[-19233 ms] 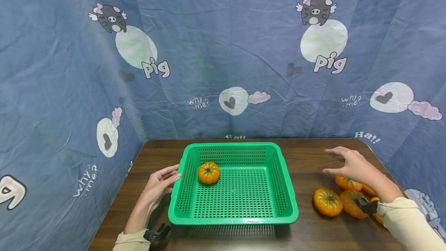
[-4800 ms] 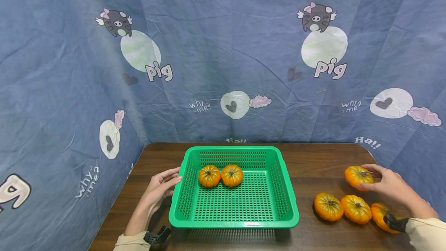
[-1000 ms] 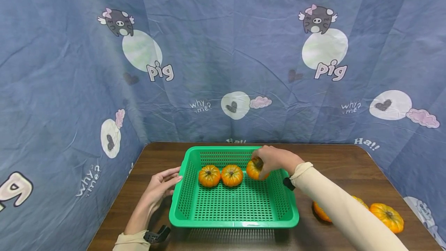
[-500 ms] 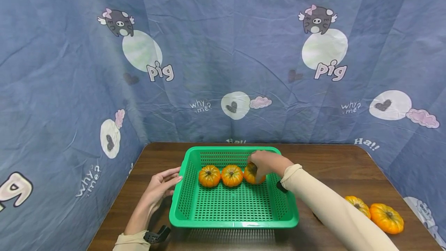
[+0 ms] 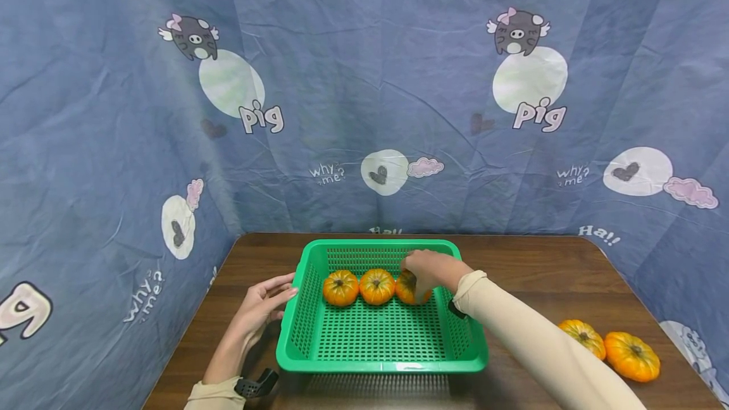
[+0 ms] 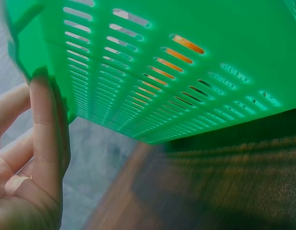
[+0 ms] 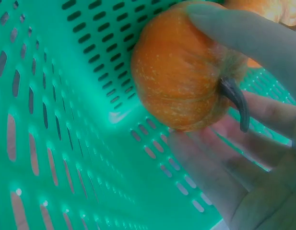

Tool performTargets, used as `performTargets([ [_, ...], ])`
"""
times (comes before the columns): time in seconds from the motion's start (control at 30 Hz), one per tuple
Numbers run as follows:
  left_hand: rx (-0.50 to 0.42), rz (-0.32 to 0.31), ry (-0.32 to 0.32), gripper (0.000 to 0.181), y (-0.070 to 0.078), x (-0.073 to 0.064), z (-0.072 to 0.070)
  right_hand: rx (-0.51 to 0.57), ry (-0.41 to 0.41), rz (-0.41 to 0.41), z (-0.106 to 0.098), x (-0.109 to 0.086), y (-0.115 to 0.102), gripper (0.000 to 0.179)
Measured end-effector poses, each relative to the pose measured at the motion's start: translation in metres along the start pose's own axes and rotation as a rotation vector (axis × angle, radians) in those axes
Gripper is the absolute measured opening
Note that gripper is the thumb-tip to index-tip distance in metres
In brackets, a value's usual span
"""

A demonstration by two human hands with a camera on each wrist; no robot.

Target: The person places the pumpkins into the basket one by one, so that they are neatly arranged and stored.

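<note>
A green plastic basket [image 5: 381, 366] with slotted walls stands on the wooden table. Two small orange pumpkins, a left one [image 5: 341, 288] and a middle one [image 5: 377, 286], sit side by side along its back part. My right hand [image 5: 435, 269] reaches in and grips a third pumpkin [image 5: 405, 288] at the right end of that row. In the right wrist view, thumb and fingers lie round this pumpkin [image 7: 181, 72], its dark stem towards the palm. My left hand [image 5: 264, 302] holds the basket's left rim, thumb on top; its fingers [image 6: 44, 129] reach under the rim.
Two more pumpkins, a nearer one [image 5: 632, 356] and one partly behind my right sleeve [image 5: 585, 336], lie on the table [image 5: 529, 264] to the right. A blue patterned cloth [image 5: 342, 81] hangs behind and beside the table.
Over the last second my right hand has lowered the third pumpkin and moved left against the row, which has shifted slightly left. Earlier the basket held one pumpkin, then two. My left hand stays put.
</note>
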State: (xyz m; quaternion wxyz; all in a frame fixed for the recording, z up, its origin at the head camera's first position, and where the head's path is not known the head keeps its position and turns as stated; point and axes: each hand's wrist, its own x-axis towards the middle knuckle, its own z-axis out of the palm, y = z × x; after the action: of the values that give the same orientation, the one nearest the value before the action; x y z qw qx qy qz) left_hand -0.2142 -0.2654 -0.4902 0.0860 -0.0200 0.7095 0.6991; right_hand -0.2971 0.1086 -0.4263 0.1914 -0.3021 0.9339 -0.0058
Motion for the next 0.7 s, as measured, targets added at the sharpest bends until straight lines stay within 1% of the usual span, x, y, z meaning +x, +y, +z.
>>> performTargets([
  [0.1,0.001,0.000,-0.002,0.060,0.0000,-0.0002,-0.0003,-0.012,0.006,-0.007,-0.0002,-0.0002,-0.0008,0.048],
  [0.23,-0.002,0.005,-0.010,0.060,-0.0004,0.0001,-0.0006,-0.018,0.009,-0.001,-0.0009,-0.0007,-0.0017,0.056],
  [0.43,0.000,0.017,-0.017,0.059,-0.0004,0.0004,-0.0013,0.007,0.014,0.001,-0.0010,0.0000,-0.0009,0.064],
  [0.57,0.010,0.015,-0.017,0.059,-0.0004,0.0003,-0.0014,0.020,0.025,-0.006,-0.0013,-0.0010,-0.0001,0.065],
  [0.7,0.013,0.012,-0.015,0.059,-0.0002,0.0001,-0.0018,0.028,0.032,-0.012,-0.0035,-0.0035,0.0009,0.061],
])
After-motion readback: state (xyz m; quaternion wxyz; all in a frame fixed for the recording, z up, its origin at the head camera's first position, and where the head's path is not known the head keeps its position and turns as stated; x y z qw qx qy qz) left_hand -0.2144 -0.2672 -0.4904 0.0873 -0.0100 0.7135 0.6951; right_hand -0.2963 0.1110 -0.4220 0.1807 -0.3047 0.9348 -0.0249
